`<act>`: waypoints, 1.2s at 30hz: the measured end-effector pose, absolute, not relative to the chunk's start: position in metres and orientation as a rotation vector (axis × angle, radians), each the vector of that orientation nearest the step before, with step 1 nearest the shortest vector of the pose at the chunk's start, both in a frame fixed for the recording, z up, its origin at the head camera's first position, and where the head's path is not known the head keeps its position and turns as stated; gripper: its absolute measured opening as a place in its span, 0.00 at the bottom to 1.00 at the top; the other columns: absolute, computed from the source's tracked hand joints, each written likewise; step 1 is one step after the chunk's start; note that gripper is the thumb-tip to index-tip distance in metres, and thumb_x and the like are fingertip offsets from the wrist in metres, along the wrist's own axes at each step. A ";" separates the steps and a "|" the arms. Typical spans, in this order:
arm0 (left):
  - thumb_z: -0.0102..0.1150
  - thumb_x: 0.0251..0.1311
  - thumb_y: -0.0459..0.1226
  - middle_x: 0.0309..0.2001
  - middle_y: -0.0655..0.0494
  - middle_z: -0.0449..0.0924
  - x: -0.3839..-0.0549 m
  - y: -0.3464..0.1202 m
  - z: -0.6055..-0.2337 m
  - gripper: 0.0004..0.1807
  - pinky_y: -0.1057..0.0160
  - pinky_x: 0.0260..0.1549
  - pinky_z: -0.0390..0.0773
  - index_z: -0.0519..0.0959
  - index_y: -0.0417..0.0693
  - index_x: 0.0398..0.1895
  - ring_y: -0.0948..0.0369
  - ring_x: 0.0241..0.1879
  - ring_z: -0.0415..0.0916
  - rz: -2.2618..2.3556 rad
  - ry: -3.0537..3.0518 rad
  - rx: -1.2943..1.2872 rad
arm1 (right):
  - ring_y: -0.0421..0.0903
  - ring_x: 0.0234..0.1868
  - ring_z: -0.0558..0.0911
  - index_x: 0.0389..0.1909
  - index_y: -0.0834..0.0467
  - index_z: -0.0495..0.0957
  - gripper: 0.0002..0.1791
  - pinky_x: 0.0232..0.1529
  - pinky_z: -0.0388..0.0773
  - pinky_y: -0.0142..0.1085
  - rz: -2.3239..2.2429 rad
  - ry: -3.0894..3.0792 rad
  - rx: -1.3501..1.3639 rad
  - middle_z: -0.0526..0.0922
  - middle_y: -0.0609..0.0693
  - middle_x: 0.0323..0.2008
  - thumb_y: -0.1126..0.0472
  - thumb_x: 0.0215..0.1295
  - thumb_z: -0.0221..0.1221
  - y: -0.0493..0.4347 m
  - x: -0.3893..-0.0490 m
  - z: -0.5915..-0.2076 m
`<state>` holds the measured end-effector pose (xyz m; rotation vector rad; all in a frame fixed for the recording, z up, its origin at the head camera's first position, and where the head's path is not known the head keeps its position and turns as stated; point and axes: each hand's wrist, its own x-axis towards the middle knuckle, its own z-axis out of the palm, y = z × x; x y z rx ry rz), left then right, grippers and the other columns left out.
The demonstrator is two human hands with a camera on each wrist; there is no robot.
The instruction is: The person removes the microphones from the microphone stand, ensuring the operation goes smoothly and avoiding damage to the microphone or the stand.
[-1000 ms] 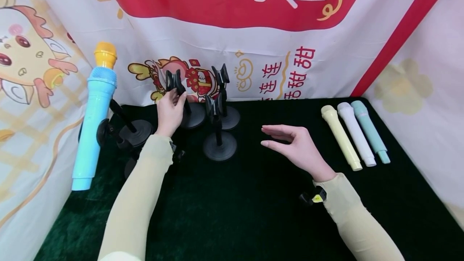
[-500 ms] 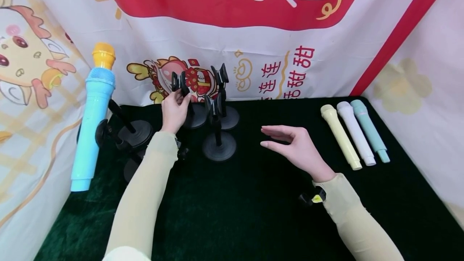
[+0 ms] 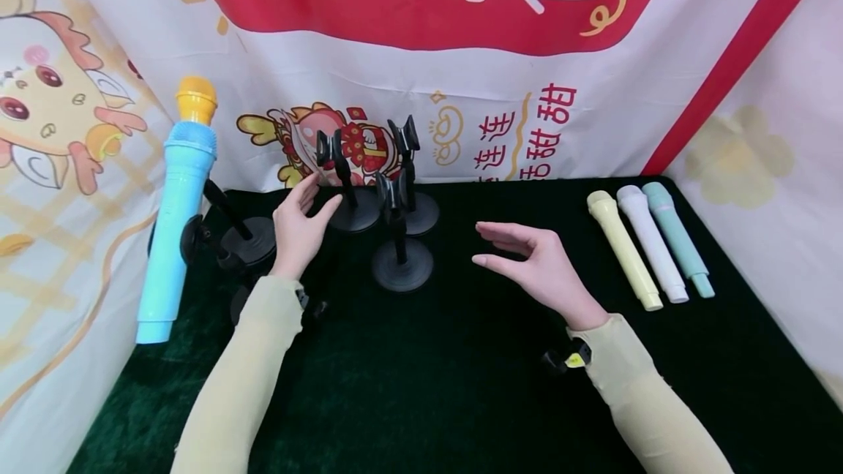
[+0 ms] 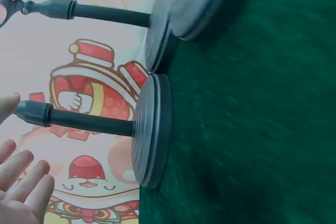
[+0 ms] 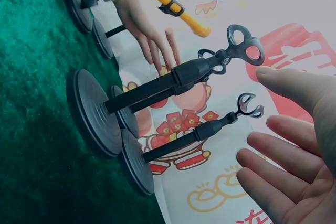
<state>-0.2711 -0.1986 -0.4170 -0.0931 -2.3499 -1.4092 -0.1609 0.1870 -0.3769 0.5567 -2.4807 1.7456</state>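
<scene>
Toward the rear of the dark green velvet-covered table (image 3: 428, 386), three black round-based stands with vacant cradles stand upright. Left hand (image 3: 298, 231): fingers spread, gripping nothing, beside the rear-left stand (image 3: 356, 216); contact cannot be determined. Right hand (image 3: 536, 262): thumb and fingers well parted, unloaded, clear of the stands. Step in hand, by judgement: stand positioning, nearly complete. Next move probably calls for seating a microphone: cream-yellow plastic microphone (image 3: 623, 251), white plastic microphone (image 3: 652, 243) or teal plastic microphone (image 3: 678, 240), all lying at right. Markings: red "连连" and "甜甜" on the white cloth backdrop (image 3: 593, 115); no brand legible.
</scene>
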 end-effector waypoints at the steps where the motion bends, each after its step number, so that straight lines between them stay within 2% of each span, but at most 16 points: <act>1: 0.69 0.63 0.54 0.67 0.55 0.75 -0.264 -0.201 -0.417 0.36 0.59 0.64 0.72 0.73 0.53 0.71 0.62 0.65 0.72 -1.403 -2.351 -0.104 | 0.42 0.60 0.80 0.63 0.50 0.81 0.28 0.61 0.76 0.39 1.749 -2.479 0.551 0.82 0.41 0.58 0.48 0.62 0.73 0.187 -0.161 -0.376; 5: 0.70 0.62 0.53 0.67 0.58 0.75 -0.238 -0.212 -0.419 0.34 0.59 0.63 0.72 0.74 0.57 0.70 0.63 0.64 0.73 -1.387 -2.354 -0.127 | 0.41 0.61 0.79 0.64 0.47 0.79 0.31 0.62 0.75 0.38 1.750 -2.483 0.509 0.81 0.39 0.60 0.46 0.61 0.73 0.186 -0.161 -0.375; 10: 0.71 0.59 0.54 0.68 0.63 0.73 -0.210 -0.224 -0.417 0.36 0.61 0.65 0.70 0.72 0.62 0.71 0.65 0.66 0.71 -1.437 -2.366 -0.096 | 0.42 0.62 0.78 0.65 0.50 0.79 0.32 0.64 0.74 0.45 1.758 -2.474 0.509 0.81 0.40 0.61 0.47 0.61 0.73 0.187 -0.162 -0.375; 14: 0.72 0.59 0.54 0.68 0.68 0.72 -0.189 -0.226 -0.411 0.37 0.61 0.64 0.71 0.72 0.65 0.72 0.68 0.65 0.70 -1.443 -2.410 -0.113 | 0.40 0.62 0.78 0.65 0.48 0.79 0.32 0.64 0.74 0.43 1.757 -2.483 0.514 0.80 0.38 0.60 0.46 0.60 0.73 0.187 -0.162 -0.376; 17: 0.73 0.59 0.50 0.67 0.68 0.74 -0.175 -0.226 -0.405 0.35 0.62 0.63 0.72 0.73 0.65 0.70 0.67 0.64 0.72 -1.427 -2.390 -0.136 | 0.39 0.62 0.78 0.65 0.46 0.79 0.31 0.64 0.73 0.42 1.758 -2.490 0.512 0.80 0.38 0.60 0.45 0.60 0.73 0.187 -0.161 -0.376; 21: 0.74 0.60 0.44 0.65 0.63 0.76 -0.157 -0.232 -0.403 0.33 0.65 0.60 0.74 0.75 0.62 0.69 0.63 0.62 0.75 -1.411 -2.377 -0.136 | 0.39 0.62 0.78 0.64 0.45 0.79 0.31 0.64 0.73 0.42 1.767 -2.495 0.500 0.80 0.38 0.60 0.45 0.60 0.73 0.188 -0.160 -0.376; 26: 0.73 0.62 0.43 0.61 0.58 0.80 -0.132 -0.252 -0.408 0.29 0.68 0.54 0.78 0.78 0.59 0.67 0.59 0.57 0.80 -1.447 -2.408 -0.082 | 0.41 0.62 0.78 0.65 0.46 0.79 0.31 0.65 0.73 0.44 1.779 -2.502 0.515 0.80 0.38 0.61 0.45 0.61 0.73 0.187 -0.160 -0.377; 32: 0.72 0.62 0.43 0.56 0.53 0.84 -0.110 -0.276 -0.407 0.25 0.74 0.46 0.79 0.81 0.52 0.63 0.64 0.49 0.84 -1.473 -2.396 0.095 | 0.41 0.62 0.78 0.65 0.46 0.79 0.31 0.66 0.71 0.52 1.780 -2.492 0.536 0.80 0.39 0.61 0.46 0.61 0.73 0.186 -0.160 -0.378; 36: 0.75 0.59 0.38 0.47 0.49 0.87 -0.102 -0.276 -0.396 0.20 0.76 0.41 0.80 0.85 0.43 0.53 0.67 0.41 0.85 -1.310 -2.230 0.199 | 0.41 0.62 0.78 0.65 0.49 0.78 0.31 0.66 0.71 0.52 1.794 -2.482 0.551 0.81 0.40 0.61 0.47 0.61 0.73 0.184 -0.159 -0.378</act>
